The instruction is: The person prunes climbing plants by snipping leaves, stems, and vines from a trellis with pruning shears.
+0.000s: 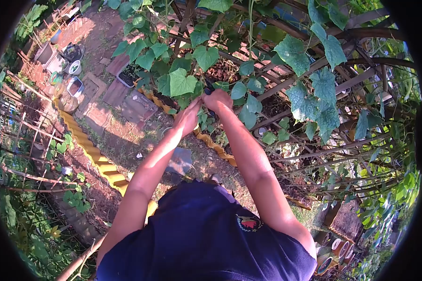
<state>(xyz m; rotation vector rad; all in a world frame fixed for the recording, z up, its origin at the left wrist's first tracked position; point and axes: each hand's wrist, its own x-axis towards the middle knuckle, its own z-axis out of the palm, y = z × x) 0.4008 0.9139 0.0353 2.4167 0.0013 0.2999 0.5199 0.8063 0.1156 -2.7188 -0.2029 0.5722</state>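
Both hands reach forward to the climbing vine with its broad green leaves (183, 82). My right hand (218, 100) is closed round a dark tool (208, 86), whose far end points up among the leaves and stems. Just beside it, touching or nearly touching, my left hand (187, 119) has its fingers pressed together at a thin stem; what lies between them is too small to make out. A large leaf hangs just beyond the hands and covers part of the stems there.
A wooden lattice (286, 84) with vines stands ahead and to the right. Yellow corrugated edging (96, 157) runs along the left bed. Pots and a white bucket (75, 67) sit at the upper left. More pots (342, 248) stand at the lower right.
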